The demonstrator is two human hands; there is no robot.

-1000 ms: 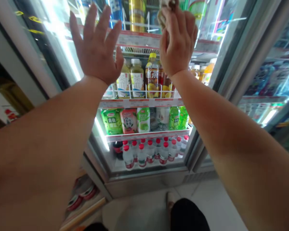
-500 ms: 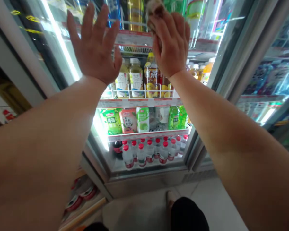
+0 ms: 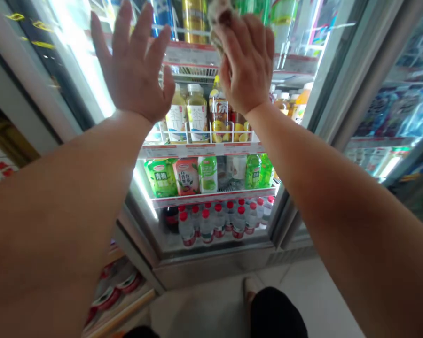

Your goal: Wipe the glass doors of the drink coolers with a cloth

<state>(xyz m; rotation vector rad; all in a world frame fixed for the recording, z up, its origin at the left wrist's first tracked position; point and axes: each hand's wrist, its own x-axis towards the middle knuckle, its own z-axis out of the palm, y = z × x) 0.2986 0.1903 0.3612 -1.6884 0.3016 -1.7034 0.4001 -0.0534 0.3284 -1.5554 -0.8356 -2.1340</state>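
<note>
My left hand (image 3: 136, 65) is raised with fingers spread flat against the glass door (image 3: 232, 225) of a drinks fridge, holding nothing. My right hand (image 3: 246, 61) is closed on a crumpled cloth (image 3: 216, 11), pressed to the same glass near the top edge of the view. Behind the glass, right below both hands, stand yellow-green tea bottles (image 3: 188, 112). Green drink bottles (image 3: 162, 176) fill the shelf under them. Red-capped water bottles (image 3: 215, 223) sit on the bottom shelf.
A second glass door (image 3: 391, 117) with more drinks stands to the right. Dark red-labelled bottles (image 3: 116, 286) lie low at the left. My foot and dark trouser leg (image 3: 268, 314) show on the pale tiled floor (image 3: 204, 310) before the fridge.
My right hand with the cloth has slid left across the glass. My left hand has shifted slightly left and up, still spread.
</note>
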